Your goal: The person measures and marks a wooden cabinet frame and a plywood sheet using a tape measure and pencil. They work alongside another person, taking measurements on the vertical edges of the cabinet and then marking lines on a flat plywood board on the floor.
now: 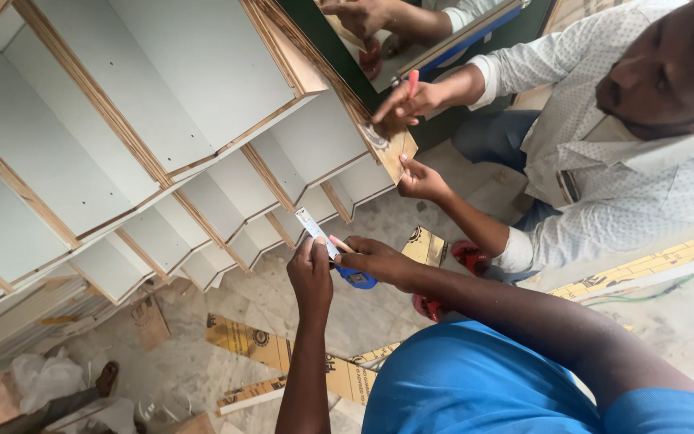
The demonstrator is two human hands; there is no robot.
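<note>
A pale marble floor (pixel 379 317) strewn with offcuts is seen from above, and a large white-faced plywood shelf unit (pixel 146 137) with many open compartments fills the view from nine o'clock to twelve o'clock. Near the centre, a short length of white tape blade (pixel 313 228) is drawn out of a blue tape measure (pixel 356 277). The blade is pinched by the left hand (pixel 310 277), fingers closed on it, just at the lower edge of the shelf unit. The case is gripped by the right hand (pixel 379 261), fingers wrapped round it, touching the left hand at its three o'clock side. At one o'clock, a small plywood piece (pixel 391 149) is pressed against the unit's corner by a co-worker's lower hand (pixel 419 178), while a red pencil (pixel 412 83) is held in the co-worker's upper hand (pixel 407 103). Printed brown plywood strips (pixel 271 350) lie on the floor at six o'clock, and a crumpled white bag (pixel 42 378) is seen at eight o'clock.
</note>
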